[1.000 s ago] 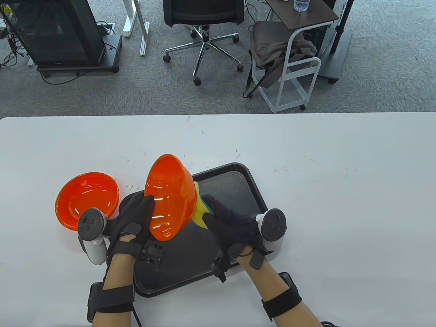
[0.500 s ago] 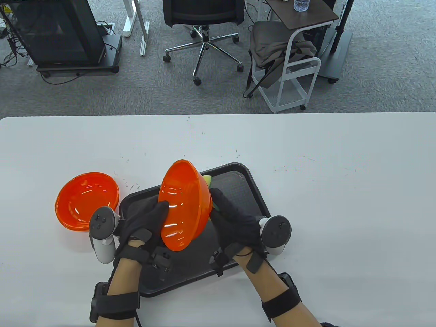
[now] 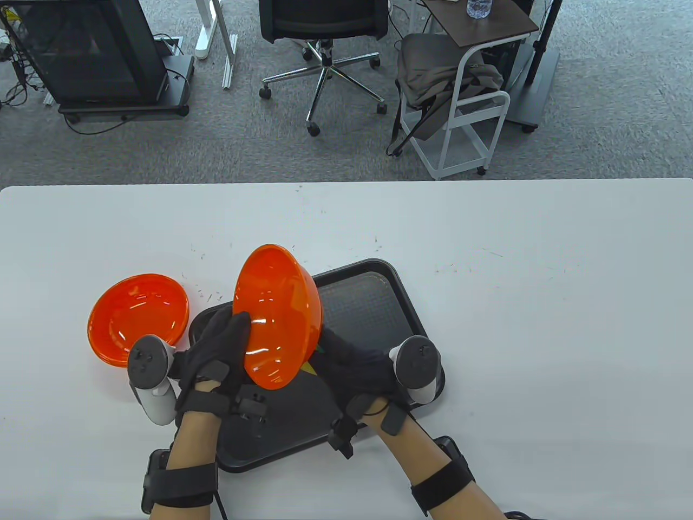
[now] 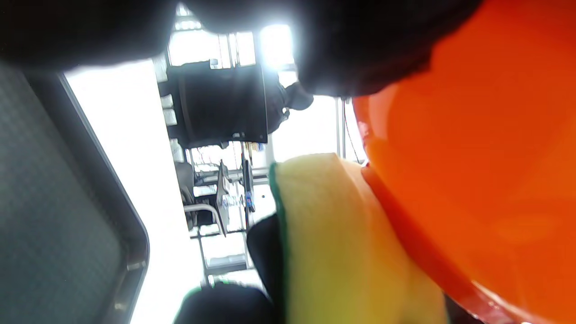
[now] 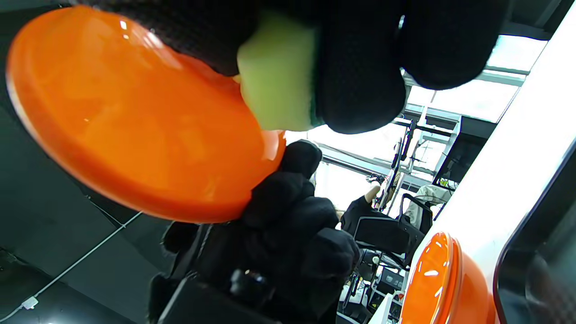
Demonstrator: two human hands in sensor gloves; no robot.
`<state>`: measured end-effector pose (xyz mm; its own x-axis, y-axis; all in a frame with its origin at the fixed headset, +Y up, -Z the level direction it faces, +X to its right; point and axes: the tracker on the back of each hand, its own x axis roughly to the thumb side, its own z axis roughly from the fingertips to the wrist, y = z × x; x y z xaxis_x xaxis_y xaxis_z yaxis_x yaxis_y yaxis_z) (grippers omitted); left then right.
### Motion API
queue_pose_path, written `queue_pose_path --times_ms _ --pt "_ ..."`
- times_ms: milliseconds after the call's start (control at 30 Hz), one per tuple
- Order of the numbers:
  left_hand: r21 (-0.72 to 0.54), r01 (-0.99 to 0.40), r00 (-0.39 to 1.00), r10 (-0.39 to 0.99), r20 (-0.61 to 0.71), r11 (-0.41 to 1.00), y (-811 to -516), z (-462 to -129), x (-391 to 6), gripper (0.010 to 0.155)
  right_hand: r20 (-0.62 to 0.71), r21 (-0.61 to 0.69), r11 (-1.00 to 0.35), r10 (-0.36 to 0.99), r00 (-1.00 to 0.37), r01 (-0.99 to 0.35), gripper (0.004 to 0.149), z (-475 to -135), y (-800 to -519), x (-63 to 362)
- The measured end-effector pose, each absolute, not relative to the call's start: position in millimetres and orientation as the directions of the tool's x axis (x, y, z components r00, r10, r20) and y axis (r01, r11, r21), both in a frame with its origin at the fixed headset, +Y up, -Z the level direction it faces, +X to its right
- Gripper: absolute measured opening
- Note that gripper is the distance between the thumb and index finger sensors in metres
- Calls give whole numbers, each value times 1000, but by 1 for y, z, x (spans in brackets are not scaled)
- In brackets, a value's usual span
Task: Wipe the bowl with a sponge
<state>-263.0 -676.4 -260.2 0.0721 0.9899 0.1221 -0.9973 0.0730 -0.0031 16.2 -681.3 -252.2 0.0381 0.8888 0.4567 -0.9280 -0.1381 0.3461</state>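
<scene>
— What is at the left side of the white table?

— First there is a second orange bowl, which stands upright on the table, just beside the left edge of the black tray. Nobody touches it.

— And the left hand?

— It grips the orange bowl at the rim, with the thumb inside and the fingers curled on the outside. The bowl is lifted above the tray and tilted on its edge, so its opening looks to the left and to the person.

— Where is the sponge?

— It is behind the bowl (in the table view only a small yellow corner of it shows under the bowl). The left wrist view shows it well: yellow with a green layer, pressed against the outer wall of the bowl.

— So the right hand has it?

— Yes, its fingers are closed around the sponge and hold it against the bowl, above the tray.
</scene>
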Motion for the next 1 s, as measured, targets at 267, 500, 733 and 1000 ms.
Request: queue_pose_path --times_ms 267,500,733,1000 --pt "61 -993 110 991 70 105 -681 -261 -277 53 481 299 -109 875 52 -948 48 -252 -678 21" --pt "9 -989 150 987 54 149 -682 -263 -271 53 558 147 -98 830 0 -984 48 -251 -672 35" --pt "-102 -983 149 986 74 156 -680 -264 -256 53 568 55 -100 821 -51 -993 47 -250 -671 41" --pt "-222 -971 69 993 93 88 -679 -261 -235 54 522 104 -79 853 -13 -991 47 -254 -675 42"
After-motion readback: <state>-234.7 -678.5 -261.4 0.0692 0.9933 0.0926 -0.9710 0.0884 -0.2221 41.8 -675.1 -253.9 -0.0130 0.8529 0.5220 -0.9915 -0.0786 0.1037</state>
